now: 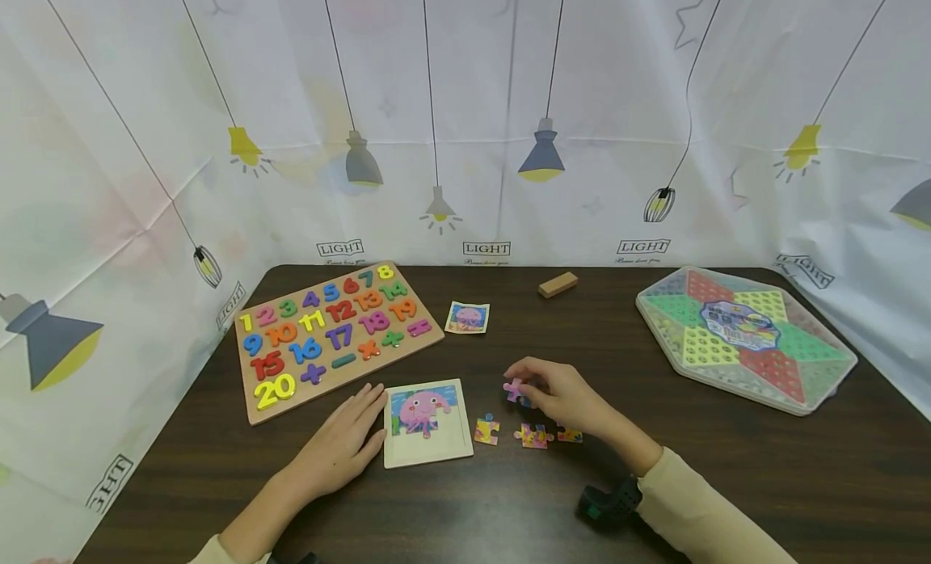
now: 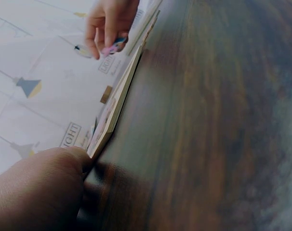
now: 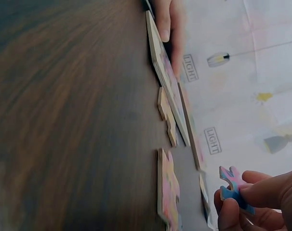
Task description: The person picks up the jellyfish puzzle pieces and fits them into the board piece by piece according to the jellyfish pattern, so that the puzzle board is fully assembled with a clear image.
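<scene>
A square wooden puzzle tray (image 1: 454,443) lies on the table, partly filled with pieces that show a pink octopus. Against its left edge rests my left hand (image 1: 338,443), fingers extended; in the left wrist view its thumb (image 2: 64,161) touches the tray's corner. My right hand (image 1: 563,394) pinches a pink and blue puzzle piece (image 3: 236,187) between thumb and fingers, above the table to the right of the tray. Loose on the table lie a yellow piece (image 1: 486,430), a cluster of pink and yellow pieces (image 1: 534,436) and another piece (image 1: 570,435) under the right wrist.
A board of colored numbers (image 1: 327,330) lies at the back left. Beside it is a small octopus picture card (image 1: 467,317). A wooden block (image 1: 558,285) sits toward the back, and a hexagonal checkers board (image 1: 745,338) occupies the right.
</scene>
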A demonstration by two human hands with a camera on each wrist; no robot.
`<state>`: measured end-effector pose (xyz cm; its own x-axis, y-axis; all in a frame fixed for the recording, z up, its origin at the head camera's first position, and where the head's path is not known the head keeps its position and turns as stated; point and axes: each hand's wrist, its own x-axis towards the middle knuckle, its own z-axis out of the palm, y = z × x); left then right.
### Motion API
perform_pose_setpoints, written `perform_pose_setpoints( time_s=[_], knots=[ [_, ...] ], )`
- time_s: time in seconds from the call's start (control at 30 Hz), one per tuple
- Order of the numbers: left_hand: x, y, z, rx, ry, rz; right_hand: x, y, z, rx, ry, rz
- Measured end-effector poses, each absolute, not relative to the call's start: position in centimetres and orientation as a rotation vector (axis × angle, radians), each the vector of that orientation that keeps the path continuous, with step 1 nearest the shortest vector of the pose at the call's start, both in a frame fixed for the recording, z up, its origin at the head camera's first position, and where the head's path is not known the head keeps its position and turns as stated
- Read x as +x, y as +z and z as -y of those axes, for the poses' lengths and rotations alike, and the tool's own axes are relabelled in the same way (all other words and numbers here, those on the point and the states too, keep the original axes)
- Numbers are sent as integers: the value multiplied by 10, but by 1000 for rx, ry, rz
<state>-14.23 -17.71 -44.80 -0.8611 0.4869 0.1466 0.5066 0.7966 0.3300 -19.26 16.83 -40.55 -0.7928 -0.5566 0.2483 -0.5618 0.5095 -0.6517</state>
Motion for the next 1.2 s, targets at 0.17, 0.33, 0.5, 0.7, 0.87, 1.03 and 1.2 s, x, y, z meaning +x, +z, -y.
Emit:
perform_pose_setpoints(
  time_s=[0.17,0.33,0.5,0.7,0.87,1.03,1.2],
  knots=[
    [-142,-448,178,-807,-561,2921,-193,-404,-156,1045,1162,2699],
    [-142,-448,178,-806,-566,2923,-193,-403,-144,1096,1133,2682],
    [-142,-448,179,-812,-563,2919,-192,-406,-131,1150,1118,2692],
    [-142,-449,179,-818,-563,2917,-193,-411,-116,1238,1073,2680],
    [-143,-448,179,-811,-552,2925,-194,-412,-107,1280,1046,2678],
    [-143,-447,178,-807,-554,2932,-194,-413,-101,1318,1055,2689],
    [-143,-447,177,-806,-546,2943,-196,-415,-96,1304,1049,2737]
  ],
)
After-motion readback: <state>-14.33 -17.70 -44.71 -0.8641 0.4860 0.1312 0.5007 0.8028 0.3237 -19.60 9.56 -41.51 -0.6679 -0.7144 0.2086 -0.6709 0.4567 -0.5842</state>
